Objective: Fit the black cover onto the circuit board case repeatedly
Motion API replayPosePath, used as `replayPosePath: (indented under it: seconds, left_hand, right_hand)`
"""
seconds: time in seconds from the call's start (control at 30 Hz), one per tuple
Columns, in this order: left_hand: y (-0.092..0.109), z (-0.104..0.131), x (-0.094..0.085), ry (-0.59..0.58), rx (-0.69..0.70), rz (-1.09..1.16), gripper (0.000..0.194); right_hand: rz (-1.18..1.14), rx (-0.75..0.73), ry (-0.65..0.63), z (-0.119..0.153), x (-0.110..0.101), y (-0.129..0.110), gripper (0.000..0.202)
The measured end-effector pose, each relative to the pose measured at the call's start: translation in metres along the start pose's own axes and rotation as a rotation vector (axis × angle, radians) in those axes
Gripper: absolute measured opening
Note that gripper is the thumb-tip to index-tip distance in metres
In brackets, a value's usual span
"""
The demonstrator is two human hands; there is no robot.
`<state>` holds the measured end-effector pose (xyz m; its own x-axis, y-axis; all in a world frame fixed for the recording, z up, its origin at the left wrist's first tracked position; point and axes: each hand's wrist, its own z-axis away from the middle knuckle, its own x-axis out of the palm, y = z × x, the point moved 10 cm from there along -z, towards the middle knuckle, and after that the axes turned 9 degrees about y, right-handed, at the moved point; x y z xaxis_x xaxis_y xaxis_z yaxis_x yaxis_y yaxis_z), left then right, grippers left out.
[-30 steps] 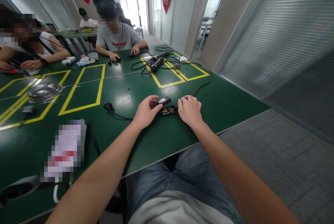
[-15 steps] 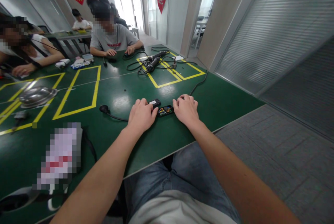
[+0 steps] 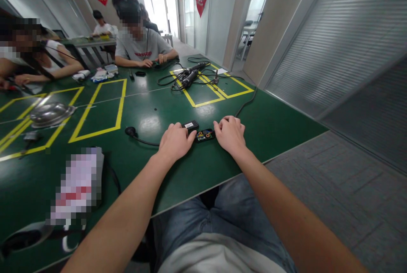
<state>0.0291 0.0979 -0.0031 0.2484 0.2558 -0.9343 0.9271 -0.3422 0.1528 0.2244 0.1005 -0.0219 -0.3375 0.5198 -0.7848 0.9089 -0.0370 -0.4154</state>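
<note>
In front of me on the green table lies an opened black power adapter, its circuit board with coil-like parts facing up. My left hand is closed around its left end, thumb at the edge of the case. At the other end my right hand has its fingers curled over the case and cable exit, partly hiding them. Just behind the case sits its black cover with a white label, close to my left fingers. A cord runs left from under my left hand to a black plug.
Electric screwdrivers with tangled cables lie inside yellow tape at the back. A shiny metal bowl-like part is on the left, with a blurred pale packet nearer me. Co-workers sit across and left. The table edge runs close to my lap.
My view has turned slightly left, so everything sits a little further right. Both hands stay at the adapter's ends. The co-worker across has lifted a dark object in their hands.
</note>
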Motion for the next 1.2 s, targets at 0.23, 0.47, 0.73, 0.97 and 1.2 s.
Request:
replayPosePath:
  seconds: [0.23, 0.47, 0.73, 0.97, 1.2]
  left_hand:
    - [-0.007, -0.001, 0.001, 0.032, -0.018, 0.013, 0.056]
    - [-0.016, 0.000, -0.004, 0.113, -0.115, 0.131, 0.032]
    - [-0.028, -0.003, 0.001, 0.174, -0.163, 0.238, 0.034]
    - [-0.025, -0.004, 0.002, 0.158, -0.144, 0.252, 0.029]
    - [0.011, 0.001, -0.019, 0.205, 0.099, 0.389, 0.029]
  right_hand:
    - [-0.034, 0.024, 0.006, -0.001, 0.002, 0.001, 0.038]
    - [-0.017, 0.036, -0.019, 0.000, 0.000, 0.000, 0.036]
    - [-0.065, 0.029, -0.012, -0.002, 0.004, 0.005, 0.035]
    - [-0.060, 0.025, -0.002, -0.002, 0.005, 0.004, 0.032]
    - [-0.078, 0.063, 0.006, -0.003, 0.000, 0.007, 0.040]
